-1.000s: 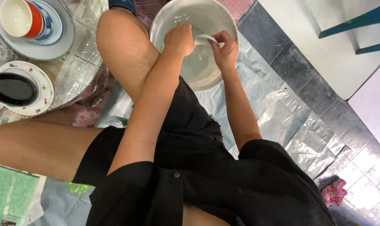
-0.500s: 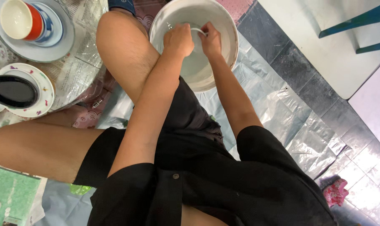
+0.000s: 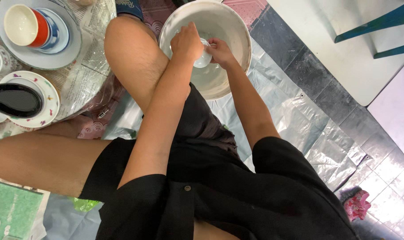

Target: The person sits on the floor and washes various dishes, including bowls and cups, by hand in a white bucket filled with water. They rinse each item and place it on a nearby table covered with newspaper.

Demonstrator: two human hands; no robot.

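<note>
A large white basin (image 3: 237, 26) holding cloudy water stands on the floor in front of my knees. Both hands are inside it. My left hand (image 3: 187, 43) is closed over a small white cup (image 3: 204, 58), covering most of it. My right hand (image 3: 218, 52) grips the same cup from the right side. Only the cup's lower rounded side shows between the hands.
At the upper left, a stack of plates with a red-and-white bowl (image 3: 25, 26) sits on plastic-covered newspaper. A patterned plate (image 3: 46, 95) carries a black dish (image 3: 13, 100). A silvery plastic sheet (image 3: 300, 120) covers the grey tiled floor. A teal chair leg (image 3: 380, 22) stands at the upper right.
Both hands have drawn closer together over the basin's middle. My right hand has shifted left from the basin's right side, and the small cup now shows between the hands.
</note>
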